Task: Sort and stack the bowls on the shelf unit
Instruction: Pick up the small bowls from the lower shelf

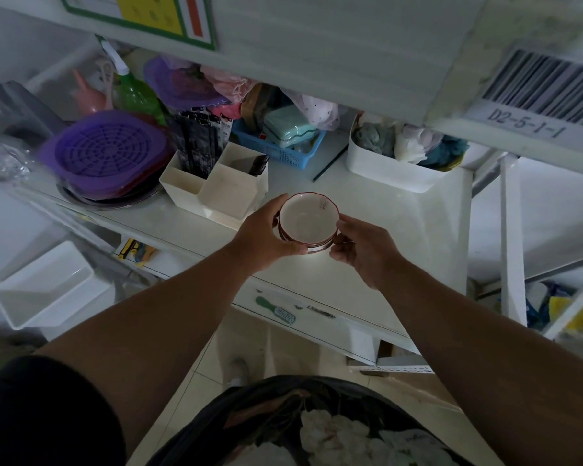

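A short stack of white bowls with dark red rims [308,220] sits over the white shelf [401,230], near its front middle. My left hand [266,237] curls round the stack's left side, thumb under the near edge. My right hand [364,248] holds the right side with its fingertips on the rim. Whether the stack rests on the shelf or is lifted just above it, I cannot tell.
A cream divided organiser [216,190] stands just left of the bowls. Purple strainer lids [110,153] lie at the far left, a blue basket [283,146] behind, a white tub of cloths [398,166] at the back right. A white bin [48,287] hangs lower left.
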